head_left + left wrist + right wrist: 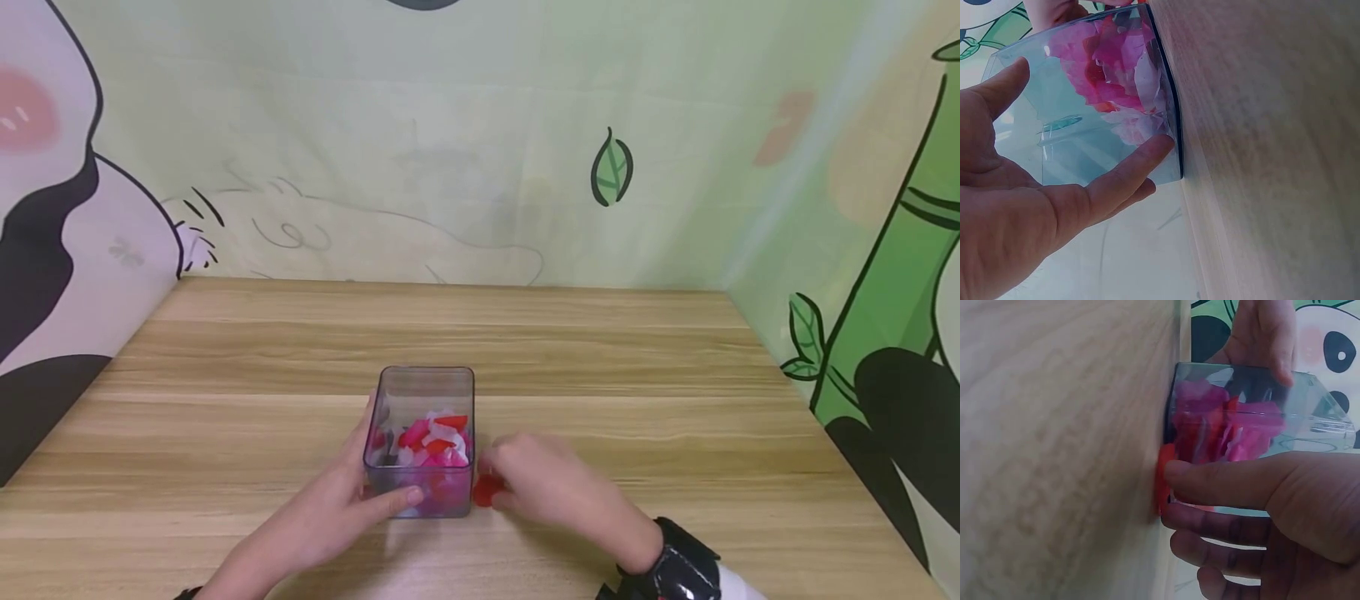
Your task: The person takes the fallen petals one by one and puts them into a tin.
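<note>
A clear, grey-tinted plastic box (pixel 384 477) stands on the table, partly filled with crumpled pink, red and white petal-like pieces (pixel 437 439). My left hand (pixel 337 492) grips its left side, the thumb lying across the front wall. In the left wrist view, the fingers (pixel 1129 172) of that hand reach along the box wall near its base. Just right of the box, my right hand (pixel 542 482) pinches a red petal-like piece (pixel 487 490) between thumb and forefinger, low at the tabletop. In the right wrist view, the red piece (pixel 1163 475) shows beside the thumb tip, next to the box's lower edge.
The wooden table (pixel 615 358) extends behind and to both sides of the box. A printed cloth backdrop (pixel 480 167) with pandas, leaves and bamboo hangs along its back and sides. A dark band (pixel 678 562) circles my right wrist.
</note>
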`<state>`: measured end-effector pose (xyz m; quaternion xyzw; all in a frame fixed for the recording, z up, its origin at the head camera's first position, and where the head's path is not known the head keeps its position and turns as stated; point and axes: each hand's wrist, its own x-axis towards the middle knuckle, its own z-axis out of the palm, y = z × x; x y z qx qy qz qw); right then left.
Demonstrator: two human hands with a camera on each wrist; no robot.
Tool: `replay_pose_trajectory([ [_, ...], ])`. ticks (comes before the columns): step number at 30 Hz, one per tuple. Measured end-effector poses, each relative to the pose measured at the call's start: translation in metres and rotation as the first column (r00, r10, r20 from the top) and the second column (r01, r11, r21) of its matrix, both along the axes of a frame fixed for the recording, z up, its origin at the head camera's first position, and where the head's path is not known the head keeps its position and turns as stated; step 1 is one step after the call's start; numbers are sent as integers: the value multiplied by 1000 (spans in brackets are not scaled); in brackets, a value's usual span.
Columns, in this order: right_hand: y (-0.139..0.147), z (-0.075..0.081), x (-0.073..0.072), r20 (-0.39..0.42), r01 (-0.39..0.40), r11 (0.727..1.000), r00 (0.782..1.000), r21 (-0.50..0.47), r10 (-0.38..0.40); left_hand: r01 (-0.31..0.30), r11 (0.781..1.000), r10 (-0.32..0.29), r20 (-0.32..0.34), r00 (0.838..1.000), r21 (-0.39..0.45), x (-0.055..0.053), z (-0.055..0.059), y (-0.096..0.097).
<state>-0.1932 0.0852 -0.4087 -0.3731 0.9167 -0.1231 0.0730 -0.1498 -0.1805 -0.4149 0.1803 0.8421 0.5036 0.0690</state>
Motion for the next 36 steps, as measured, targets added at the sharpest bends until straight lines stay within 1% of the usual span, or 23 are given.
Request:
replay_pose_trajectory([
  [5,0,-4,0,-6,-14,1000,1000,-8,14,11,1000,-11,2,1000,12,0,0,0],
  [8,1,-5,-1,-3,-5,1000,1000,-21,5,15,1000,-15,-1,1000,15,0,-1,0],
  [11,3,-2,-3,5,8,999,1000,-38,-8,16,1000,-16,-7,1000,10,0,-1,0],
  [13,6,1,-6,3,19,998,1000,-67,-19,17,1000,-17,-7,1000,10,0,-1,0],
  [15,9,7,-9,-35,21,995,999,-98,-24,15,1000,-15,-8,1000,4,0,-1,0],
  [18,13,14,-13,-130,27,984,990,-178,-51,15,1000,-15,-6,1000,4,0,-1,0],
  [20,15,19,-13,-203,28,970,976,-239,-79,12,1000,-12,-1,1000,4,0,-1,0],
  [23,16,25,-11,-277,16,941,954,-338,-116,11,1000,-11,8,1000,6,0,0,0],
  [26,14,30,-9,-353,-35,908,927,-418,-127,18,1000,-18,8,1000,17,-1,0,0],
  [28,13,32,-7,-410,-84,884,903,-460,-127,28,999,-28,9,1000,31,-1,-1,0],
  [31,9,36,-5,-483,-169,853,869,-494,-108,38,998,-39,11,999,49,-1,-1,0],
  [33,6,39,-3,-518,-222,842,852,-493,-79,42,998,-42,11,999,53,-1,-2,0],
  [36,1,41,2,-537,-276,833,843,-479,-29,41,998,-42,10,999,55,-1,-2,0],
])
